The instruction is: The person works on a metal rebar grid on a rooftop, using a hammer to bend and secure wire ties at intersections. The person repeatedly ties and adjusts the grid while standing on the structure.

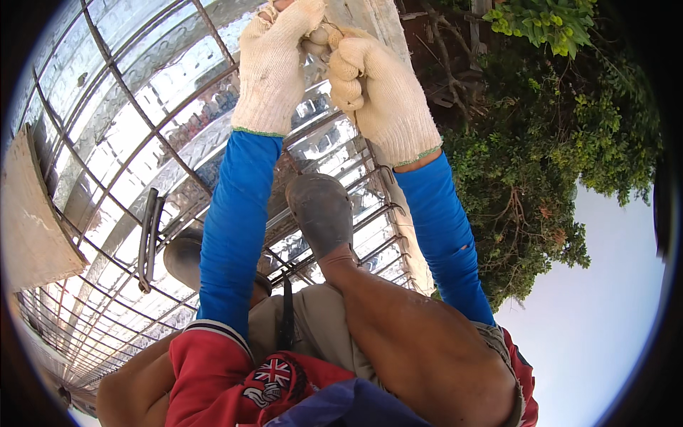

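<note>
Both my hands wear cream knit gloves and meet at the top of the view, over the edge of a steel bar grid. My left hand is closed, its fingertips partly cut off by the upper rim; bare skin shows at a worn glove tip. Beside it, my right hand curls into a loose fist, thumb side toward the left. A thin strand seems to show between the gloves, but what the fingers pinch is too small to make out.
Shiny ribbed metal sheeting lies beneath the bars. A dark two-handled metal tool rests on the grid near my dark shoes. At far left is a wooden board. A pale ledge borders trees and sky.
</note>
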A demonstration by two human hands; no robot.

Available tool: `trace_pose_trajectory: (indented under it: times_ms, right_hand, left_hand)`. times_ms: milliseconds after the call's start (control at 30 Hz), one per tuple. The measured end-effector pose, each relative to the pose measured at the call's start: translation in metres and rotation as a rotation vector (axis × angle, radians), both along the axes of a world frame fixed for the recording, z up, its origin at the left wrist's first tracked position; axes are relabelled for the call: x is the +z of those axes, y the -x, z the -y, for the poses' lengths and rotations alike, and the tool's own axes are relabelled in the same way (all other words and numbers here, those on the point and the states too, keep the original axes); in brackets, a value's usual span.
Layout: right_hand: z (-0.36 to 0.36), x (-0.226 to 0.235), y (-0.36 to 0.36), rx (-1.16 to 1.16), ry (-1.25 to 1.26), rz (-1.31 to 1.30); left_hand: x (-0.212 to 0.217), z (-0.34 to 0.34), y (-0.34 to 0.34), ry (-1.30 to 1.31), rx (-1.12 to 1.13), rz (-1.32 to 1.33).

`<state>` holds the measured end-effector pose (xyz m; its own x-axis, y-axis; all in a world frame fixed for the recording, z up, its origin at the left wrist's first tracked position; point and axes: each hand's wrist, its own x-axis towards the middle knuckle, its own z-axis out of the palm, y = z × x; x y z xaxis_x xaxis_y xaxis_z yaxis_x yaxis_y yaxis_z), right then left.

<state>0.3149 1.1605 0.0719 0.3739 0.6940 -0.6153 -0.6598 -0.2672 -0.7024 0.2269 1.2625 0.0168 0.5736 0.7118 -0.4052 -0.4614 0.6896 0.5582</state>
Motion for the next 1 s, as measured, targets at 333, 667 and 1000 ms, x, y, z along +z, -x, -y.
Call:
trace_pose_trajectory:
  times_ms: [333, 667, 1000]
  right_hand:
    - [0.002, -0.018, -0.014, 0.445, 0.104, 1.711]
    - [-0.065, -0.026, -0.031, 0.414, 0.138, 1.836]
    - [-0.074, -0.059, -0.03, 0.541, 0.41, 1.875]
  left_hand:
    - [-0.047, -0.027, 0.0, -0.065, -0.087, -0.169]
    - [-0.035, -0.067, -0.004, -0.188, -0.056, -0.374]
    - [-0.047, -0.055, -0.027, -0.513, 0.093, -0.583]
